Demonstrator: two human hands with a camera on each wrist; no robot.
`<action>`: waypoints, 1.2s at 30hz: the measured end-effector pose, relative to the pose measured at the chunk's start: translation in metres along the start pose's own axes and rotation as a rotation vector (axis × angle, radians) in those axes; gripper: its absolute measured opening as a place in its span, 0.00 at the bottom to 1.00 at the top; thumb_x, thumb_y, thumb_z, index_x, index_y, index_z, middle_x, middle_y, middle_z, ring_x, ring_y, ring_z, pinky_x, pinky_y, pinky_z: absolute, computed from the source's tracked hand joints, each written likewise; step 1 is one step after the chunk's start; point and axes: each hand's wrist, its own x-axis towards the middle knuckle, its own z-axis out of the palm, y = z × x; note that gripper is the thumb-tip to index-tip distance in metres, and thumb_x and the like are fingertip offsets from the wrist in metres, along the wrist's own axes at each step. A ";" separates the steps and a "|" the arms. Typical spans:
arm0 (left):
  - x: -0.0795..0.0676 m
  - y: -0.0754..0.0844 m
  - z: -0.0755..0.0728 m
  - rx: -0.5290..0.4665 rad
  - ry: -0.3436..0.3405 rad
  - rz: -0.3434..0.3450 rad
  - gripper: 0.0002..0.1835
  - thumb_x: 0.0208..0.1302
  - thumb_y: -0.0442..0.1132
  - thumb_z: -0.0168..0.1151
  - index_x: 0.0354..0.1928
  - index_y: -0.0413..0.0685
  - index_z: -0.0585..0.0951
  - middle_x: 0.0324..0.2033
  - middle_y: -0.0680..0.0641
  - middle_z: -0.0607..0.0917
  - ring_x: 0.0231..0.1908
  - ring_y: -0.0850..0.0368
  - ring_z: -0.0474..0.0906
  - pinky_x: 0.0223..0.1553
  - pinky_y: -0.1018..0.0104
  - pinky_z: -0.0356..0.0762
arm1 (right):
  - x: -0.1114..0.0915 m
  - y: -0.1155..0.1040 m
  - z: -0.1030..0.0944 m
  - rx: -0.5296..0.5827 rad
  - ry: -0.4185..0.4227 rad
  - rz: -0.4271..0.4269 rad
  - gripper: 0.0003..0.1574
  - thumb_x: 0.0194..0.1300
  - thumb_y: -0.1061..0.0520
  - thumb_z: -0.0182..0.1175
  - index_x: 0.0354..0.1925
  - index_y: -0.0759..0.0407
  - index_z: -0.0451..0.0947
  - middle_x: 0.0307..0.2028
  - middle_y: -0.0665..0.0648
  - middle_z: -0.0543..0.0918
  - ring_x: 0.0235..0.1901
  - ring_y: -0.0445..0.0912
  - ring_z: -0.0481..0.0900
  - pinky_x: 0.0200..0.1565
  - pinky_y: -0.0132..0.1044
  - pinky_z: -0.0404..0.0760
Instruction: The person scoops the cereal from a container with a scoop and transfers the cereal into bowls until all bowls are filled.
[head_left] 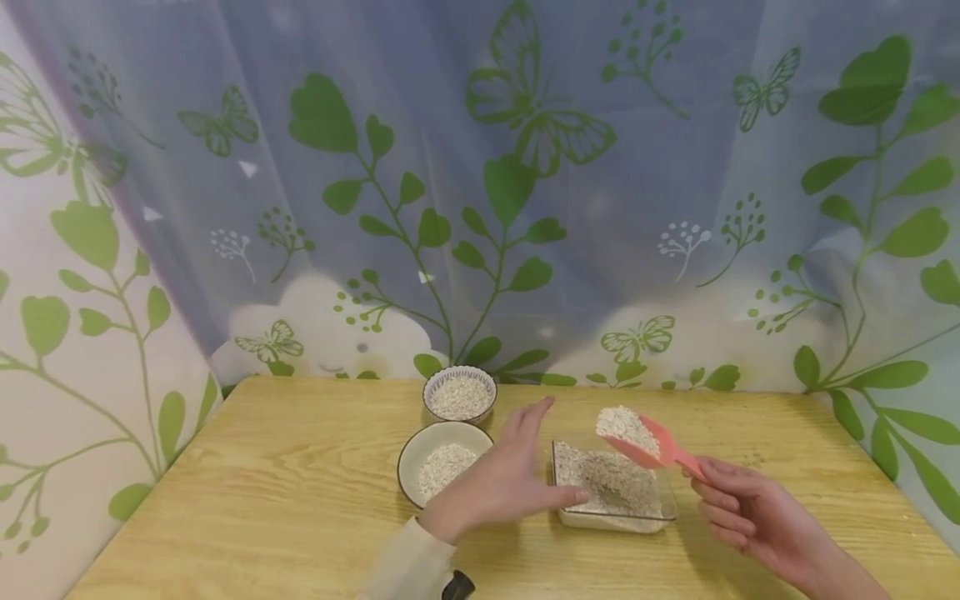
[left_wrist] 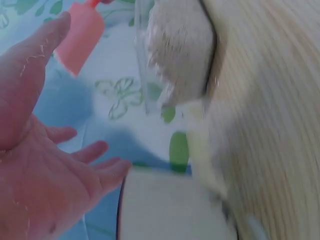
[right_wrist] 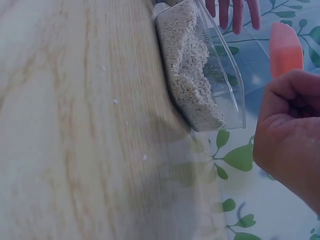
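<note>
Pink scoop, heaped with flakes, is up by the tub in the head view, the right hand gripping its handle, hollow side up, seemingly against spilling. Left wrist: the left hand spreads, grasping nothing, near a bowl. Right wrist: specks dot the table; no writing is legible.

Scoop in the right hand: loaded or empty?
Loaded: oat flakes heap above the rim of the pink scoop in the head view.

Soft light is filling the head view. Shadows are darkening the counter in both wrist views. Blur is softening the left one.
</note>
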 end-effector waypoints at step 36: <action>-0.064 -0.106 -0.054 -0.005 0.242 -0.143 0.65 0.45 0.65 0.79 0.80 0.49 0.56 0.70 0.37 0.69 0.65 0.44 0.72 0.67 0.41 0.71 | 0.048 -0.003 0.024 -0.210 0.127 0.025 0.26 0.86 0.56 0.24 0.53 0.53 0.72 0.26 0.46 0.62 0.21 0.45 0.41 0.28 0.35 0.50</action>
